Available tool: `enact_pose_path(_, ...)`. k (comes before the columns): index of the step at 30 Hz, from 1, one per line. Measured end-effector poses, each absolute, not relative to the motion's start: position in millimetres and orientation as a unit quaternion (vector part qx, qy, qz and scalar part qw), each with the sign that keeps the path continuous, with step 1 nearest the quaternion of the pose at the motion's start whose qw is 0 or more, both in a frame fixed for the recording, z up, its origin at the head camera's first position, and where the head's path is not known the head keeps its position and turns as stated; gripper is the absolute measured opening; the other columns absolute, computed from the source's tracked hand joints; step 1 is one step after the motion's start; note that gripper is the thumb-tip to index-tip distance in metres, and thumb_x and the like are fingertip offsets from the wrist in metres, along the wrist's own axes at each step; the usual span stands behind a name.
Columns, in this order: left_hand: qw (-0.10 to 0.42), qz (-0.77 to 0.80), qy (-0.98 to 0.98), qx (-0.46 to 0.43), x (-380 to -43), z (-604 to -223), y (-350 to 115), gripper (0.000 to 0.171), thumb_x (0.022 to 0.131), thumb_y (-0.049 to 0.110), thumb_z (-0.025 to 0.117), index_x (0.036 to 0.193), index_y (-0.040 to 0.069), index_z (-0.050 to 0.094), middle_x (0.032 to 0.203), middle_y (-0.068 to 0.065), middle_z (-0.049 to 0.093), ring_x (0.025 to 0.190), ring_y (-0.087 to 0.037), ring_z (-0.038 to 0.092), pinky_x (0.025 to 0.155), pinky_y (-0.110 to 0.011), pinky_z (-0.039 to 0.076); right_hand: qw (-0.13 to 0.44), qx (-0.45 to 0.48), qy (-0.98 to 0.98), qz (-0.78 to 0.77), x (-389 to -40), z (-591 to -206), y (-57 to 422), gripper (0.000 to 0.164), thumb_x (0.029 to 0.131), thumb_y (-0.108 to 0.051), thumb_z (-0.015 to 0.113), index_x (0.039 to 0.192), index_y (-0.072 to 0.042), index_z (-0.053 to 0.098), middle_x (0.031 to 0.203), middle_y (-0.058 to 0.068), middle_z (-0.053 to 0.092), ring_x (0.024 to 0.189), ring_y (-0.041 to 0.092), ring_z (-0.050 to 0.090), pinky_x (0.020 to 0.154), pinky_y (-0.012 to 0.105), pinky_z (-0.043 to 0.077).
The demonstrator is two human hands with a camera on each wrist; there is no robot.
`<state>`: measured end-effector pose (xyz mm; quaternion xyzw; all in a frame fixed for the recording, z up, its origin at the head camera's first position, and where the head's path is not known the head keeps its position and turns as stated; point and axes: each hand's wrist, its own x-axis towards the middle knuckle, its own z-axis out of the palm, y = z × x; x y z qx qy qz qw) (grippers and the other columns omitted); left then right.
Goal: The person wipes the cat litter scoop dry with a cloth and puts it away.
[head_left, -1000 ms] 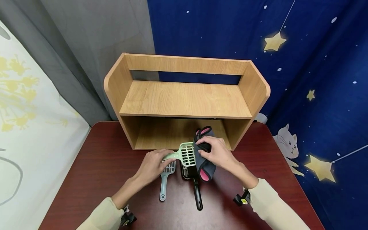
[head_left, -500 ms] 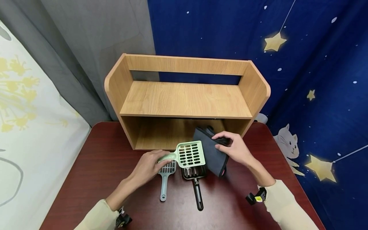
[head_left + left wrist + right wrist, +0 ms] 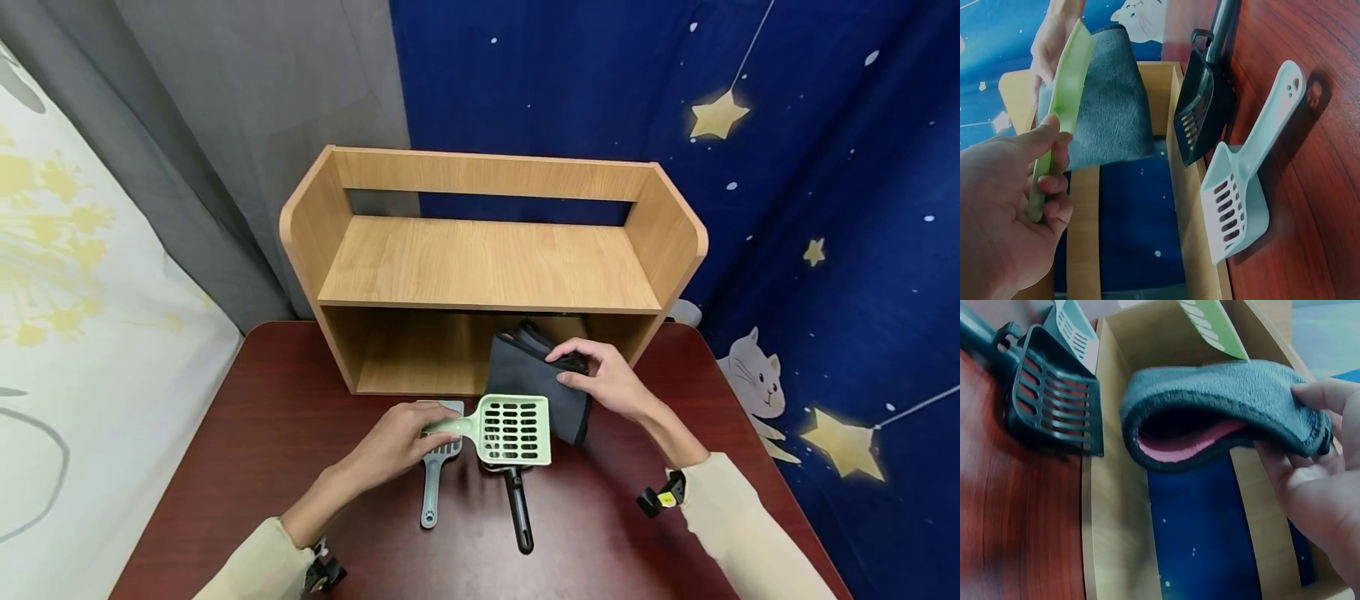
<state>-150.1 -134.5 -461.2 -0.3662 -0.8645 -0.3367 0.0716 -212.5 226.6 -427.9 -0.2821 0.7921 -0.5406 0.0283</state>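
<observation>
My left hand [image 3: 401, 437] pinches the handle of a light green slotted litter scoop [image 3: 514, 429], held above the table with its head to the right. In my right hand [image 3: 603, 379] is the edge of a folded dark grey cloth [image 3: 528, 371]; its dark border and pink inner side show in the right wrist view. A blue-grey litter scoop [image 3: 1241, 187] lies on the table beneath the left hand. Right of it lies a black litter scoop [image 3: 1054, 400], its head mostly hidden by the green one in the head view.
A two-tier wooden shelf [image 3: 487, 267] stands at the back of the dark red table [image 3: 300, 467]. The cloth hangs in front of its lower compartment. Grey and starry blue curtains [image 3: 540, 75] hang behind.
The cloth has turned from its pink-patched edge to show a broad grey face, and the right hand shifted right with it. The green scoop has moved slightly right and toward me.
</observation>
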Motion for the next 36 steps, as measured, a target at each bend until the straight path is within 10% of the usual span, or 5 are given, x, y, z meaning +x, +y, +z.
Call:
enact_pose_path(21, 0.043, -0.360, -0.851, -0.379, -149, -454, -126, 0.020, 0.096, 0.021, 0.079, 0.115, 0.014, 0.080, 0.100, 0.008, 0.077, 0.083, -0.002, 0.063, 0.073, -0.026, 0.055, 0.082, -0.355, 0.788, -0.496, -223, -417, 194, 0.023, 0.095, -0.005, 0.077, 0.115, -0.015, 0.077, 0.110, 0.002, 0.074, 0.066, 0.013, 0.041, 0.063, 0.027, 0.036)
enact_pose_path(36, 0.053, -0.355, -0.856, -0.372, -148, -454, -140, 0.024, 0.093, 0.017, 0.081, 0.116, 0.010, 0.080, 0.108, 0.001, 0.079, 0.096, -0.008, 0.072, 0.082, -0.031, 0.059, 0.066, -0.341, 0.792, -0.503, -218, -417, 207, 0.023, 0.096, -0.001, 0.075, 0.116, -0.013, 0.077, 0.115, 0.005, 0.075, 0.098, 0.015, 0.060, 0.081, 0.026, 0.046)
